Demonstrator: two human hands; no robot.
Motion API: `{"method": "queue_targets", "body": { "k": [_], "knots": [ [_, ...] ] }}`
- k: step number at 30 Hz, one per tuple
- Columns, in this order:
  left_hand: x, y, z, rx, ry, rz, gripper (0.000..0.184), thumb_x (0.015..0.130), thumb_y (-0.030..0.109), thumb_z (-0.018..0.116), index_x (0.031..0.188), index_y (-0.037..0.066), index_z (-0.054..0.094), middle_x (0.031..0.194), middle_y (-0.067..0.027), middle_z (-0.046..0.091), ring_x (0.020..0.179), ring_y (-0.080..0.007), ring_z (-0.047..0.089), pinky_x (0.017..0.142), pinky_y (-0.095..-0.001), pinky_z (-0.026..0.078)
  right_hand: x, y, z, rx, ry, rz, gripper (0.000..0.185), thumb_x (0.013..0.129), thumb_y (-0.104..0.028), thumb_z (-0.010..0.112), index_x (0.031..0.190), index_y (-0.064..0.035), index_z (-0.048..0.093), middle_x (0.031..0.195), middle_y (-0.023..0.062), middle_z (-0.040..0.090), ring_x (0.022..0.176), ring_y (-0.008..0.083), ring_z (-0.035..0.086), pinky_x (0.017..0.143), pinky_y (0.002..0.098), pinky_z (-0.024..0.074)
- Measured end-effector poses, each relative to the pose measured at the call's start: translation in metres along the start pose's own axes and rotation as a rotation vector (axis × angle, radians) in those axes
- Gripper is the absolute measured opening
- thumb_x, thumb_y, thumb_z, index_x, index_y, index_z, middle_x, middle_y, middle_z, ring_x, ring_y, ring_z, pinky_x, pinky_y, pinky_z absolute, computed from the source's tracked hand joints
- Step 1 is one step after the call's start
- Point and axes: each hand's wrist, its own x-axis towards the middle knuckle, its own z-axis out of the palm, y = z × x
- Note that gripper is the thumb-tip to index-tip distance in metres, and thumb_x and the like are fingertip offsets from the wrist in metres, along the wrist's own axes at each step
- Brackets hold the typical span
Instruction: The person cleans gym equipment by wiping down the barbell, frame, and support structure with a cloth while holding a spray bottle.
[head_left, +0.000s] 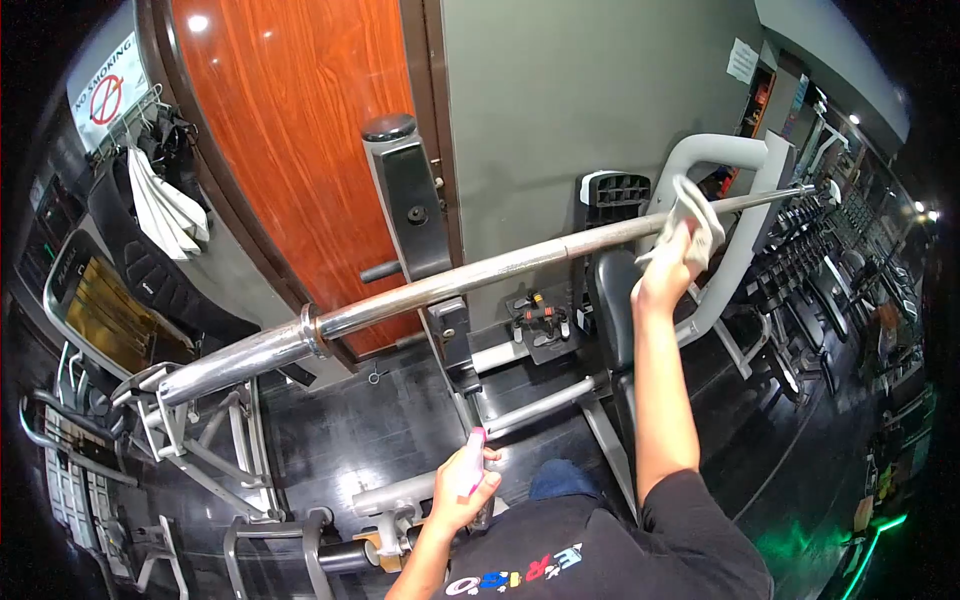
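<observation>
A long metal barbell (480, 275) runs across the view from lower left to upper right, its thick sleeve at the left end. My right hand (672, 268) is raised to the bar right of its middle, closed on a pale cloth (698, 220) that lies against the bar. Below the bar, near my body, my left hand (465, 488) is closed around a small pink and white object (474, 460), whose kind I cannot make out. This hand is apart from the bar.
An upright machine post (412, 205) stands behind the bar. A padded bench (612, 310) and a thick grey frame (740, 250) are near my right arm. Dumbbell racks (790, 235) line the right side. At far left hang white cloths (160, 205) beside a mirror-like panel (105, 305).
</observation>
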Motion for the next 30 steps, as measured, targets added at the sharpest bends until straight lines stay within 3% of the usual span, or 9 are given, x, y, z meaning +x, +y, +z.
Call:
{"method": "queue_targets", "body": {
  "k": [2, 4, 12, 14, 16, 18, 22, 24, 30],
  "knots": [
    [-0.005, 0.001, -0.002, -0.023, 0.005, -0.008, 0.045, 0.087, 0.024, 0.069, 0.116, -0.007, 0.053, 0.106, -0.0159, 0.062, 0.077, -0.0144, 0.065, 0.073, -0.0312, 0.056, 0.007, 0.010, 0.006, -0.310, -0.173, -0.209, 0.022, 0.088, -0.002, 0.053, 0.109, 0.0002, 0.059, 0.117, 0.0148, 0.058, 0.113, 0.0288, 0.055, 0.098, 0.0398, 0.0419],
    [-0.008, -0.002, -0.003, -0.032, 0.029, -0.015, 0.044, 0.087, 0.023, 0.069, 0.116, -0.007, 0.054, 0.105, -0.0155, 0.061, 0.078, -0.0143, 0.065, 0.073, -0.0316, 0.056, -0.005, 0.000, 0.009, -0.694, -0.649, -0.331, 0.032, 0.080, -0.010, 0.060, 0.112, -0.0081, 0.061, 0.113, 0.0134, 0.060, 0.111, 0.0341, 0.054, 0.093, 0.0452, 0.0389],
    [-0.004, -0.009, -0.001, 0.016, -0.002, -0.026, 0.048, 0.087, 0.024, 0.070, 0.120, -0.006, 0.053, 0.105, -0.0116, 0.059, 0.097, -0.0181, 0.062, 0.076, -0.0343, 0.058, -0.088, -0.053, 0.053, -0.513, -1.064, -0.634, 0.037, 0.075, -0.020, 0.069, 0.111, -0.0157, 0.063, 0.116, 0.0030, 0.061, 0.114, 0.0254, 0.055, 0.099, 0.0464, 0.0349],
    [0.002, -0.001, 0.003, 0.037, -0.023, -0.037, 0.048, 0.087, 0.024, 0.071, 0.120, -0.006, 0.052, 0.105, -0.0112, 0.059, 0.100, -0.0189, 0.062, 0.077, -0.0346, 0.058, -0.076, -0.043, 0.046, -0.452, -1.054, -0.724, 0.041, 0.072, -0.027, 0.073, 0.111, -0.0218, 0.063, 0.118, 0.0010, 0.060, 0.115, 0.0229, 0.055, 0.100, 0.0450, 0.0352],
    [0.004, 0.007, 0.009, -0.005, 0.112, -0.012, 0.036, 0.082, 0.029, 0.073, 0.101, 0.001, 0.062, 0.081, -0.0040, 0.063, 0.067, -0.0101, 0.059, 0.064, -0.0268, 0.047, -0.059, -0.026, 0.031, -0.477, -1.058, -0.852, 0.030, 0.076, -0.027, 0.069, 0.105, -0.0249, 0.066, 0.118, 0.0010, 0.061, 0.114, 0.0219, 0.056, 0.098, 0.0450, 0.0386],
    [0.003, 0.014, 0.009, 0.016, 0.118, -0.026, 0.037, 0.082, 0.030, 0.074, 0.101, 0.001, 0.061, 0.081, -0.0044, 0.063, 0.068, -0.0105, 0.060, 0.064, -0.0272, 0.047, -0.034, -0.017, 0.015, -0.484, -1.023, -0.881, 0.025, 0.076, -0.024, 0.069, 0.102, -0.0236, 0.067, 0.119, 0.0013, 0.061, 0.111, 0.0221, 0.057, 0.096, 0.0423, 0.0417],
    [-0.006, 0.006, 0.002, 0.045, 0.153, -0.045, 0.040, 0.081, 0.033, 0.074, 0.101, 0.001, 0.061, 0.080, -0.0053, 0.063, 0.068, -0.0116, 0.062, 0.064, -0.0278, 0.048, 0.015, 0.003, -0.012, -0.560, -0.923, -0.721, 0.028, 0.077, -0.009, 0.066, 0.105, -0.0144, 0.066, 0.116, 0.0092, 0.064, 0.110, 0.0286, 0.061, 0.092, 0.0404, 0.0484],
    [-0.012, 0.004, -0.002, 0.031, 0.157, -0.091, 0.041, 0.081, 0.034, 0.074, 0.101, 0.001, 0.061, 0.080, -0.0054, 0.063, 0.069, -0.0119, 0.062, 0.065, -0.0283, 0.048, 0.038, 0.016, -0.025, -0.549, -0.752, -0.406, 0.031, 0.078, -0.002, 0.062, 0.108, -0.0079, 0.064, 0.109, 0.0128, 0.066, 0.112, 0.0319, 0.060, 0.095, 0.0426, 0.0479],
    [-0.008, 0.007, -0.001, 0.044, 0.179, -0.072, 0.039, 0.082, 0.033, 0.073, 0.103, 0.002, 0.061, 0.081, -0.0039, 0.063, 0.069, -0.0106, 0.060, 0.066, -0.0281, 0.048, 0.055, 0.014, -0.012, -0.509, -0.422, -0.161, 0.024, 0.092, -0.006, 0.055, 0.115, -0.0035, 0.062, 0.102, 0.0140, 0.070, 0.092, 0.0240, 0.067, 0.083, 0.0352, 0.0507]
  ]
}}
